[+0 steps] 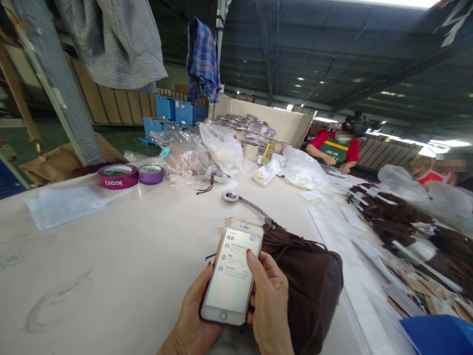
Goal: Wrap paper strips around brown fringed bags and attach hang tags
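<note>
A white smartphone (229,291) is held upright over the table, its lit screen showing a list of messages. My left hand (195,315) wraps around its lower left side from behind. My right hand (271,296) is at the phone's right edge, the thumb on the screen and the fingers curled along the side and behind. Just behind and right of the phone lies a dark brown bag (314,286) with thin cords on top, partly covered by my right hand. Beyond it is a roll of grey tape (230,197) with a strip running towards the bag.
Purple tape rolls (118,176) and clear plastic bags (185,158) stand along the back of the white table (129,256). Dark brown bags (402,217) are heaped at right, near a blue item (439,335). A co-worker (336,145) in a green apron stands across.
</note>
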Demonstrator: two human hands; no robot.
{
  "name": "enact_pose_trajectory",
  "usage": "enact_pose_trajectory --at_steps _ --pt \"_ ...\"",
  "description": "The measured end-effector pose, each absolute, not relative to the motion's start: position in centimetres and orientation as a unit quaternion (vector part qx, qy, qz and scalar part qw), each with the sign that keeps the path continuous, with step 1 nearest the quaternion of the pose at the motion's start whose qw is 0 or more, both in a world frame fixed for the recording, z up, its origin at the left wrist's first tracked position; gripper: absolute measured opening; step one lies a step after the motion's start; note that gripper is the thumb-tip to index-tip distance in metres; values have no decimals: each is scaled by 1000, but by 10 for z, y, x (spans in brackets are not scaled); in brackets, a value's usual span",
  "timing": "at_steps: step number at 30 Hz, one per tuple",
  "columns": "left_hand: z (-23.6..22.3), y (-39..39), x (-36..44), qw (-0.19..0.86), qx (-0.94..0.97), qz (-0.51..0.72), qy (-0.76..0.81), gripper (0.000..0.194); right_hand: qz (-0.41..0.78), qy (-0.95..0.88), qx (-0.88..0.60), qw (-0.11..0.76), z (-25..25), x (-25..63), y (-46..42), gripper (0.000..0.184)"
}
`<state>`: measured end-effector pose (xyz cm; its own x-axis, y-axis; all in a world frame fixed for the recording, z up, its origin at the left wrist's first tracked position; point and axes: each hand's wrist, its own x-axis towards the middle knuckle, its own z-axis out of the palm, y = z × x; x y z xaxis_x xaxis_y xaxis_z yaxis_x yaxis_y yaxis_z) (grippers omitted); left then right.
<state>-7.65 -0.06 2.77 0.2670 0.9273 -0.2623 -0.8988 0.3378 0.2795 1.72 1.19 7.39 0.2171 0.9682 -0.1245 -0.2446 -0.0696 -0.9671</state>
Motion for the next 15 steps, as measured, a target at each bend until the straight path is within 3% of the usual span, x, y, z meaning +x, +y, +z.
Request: enact_pose_trajectory --at_steps 6,15 --pt "26 -1 -77 826 70 539 150 35 497 -339 -514 612 63 18 1 46" --pt "34 0 -79 803 -23 568 180 32 478 -302 -496 659 0 2 -25 63"
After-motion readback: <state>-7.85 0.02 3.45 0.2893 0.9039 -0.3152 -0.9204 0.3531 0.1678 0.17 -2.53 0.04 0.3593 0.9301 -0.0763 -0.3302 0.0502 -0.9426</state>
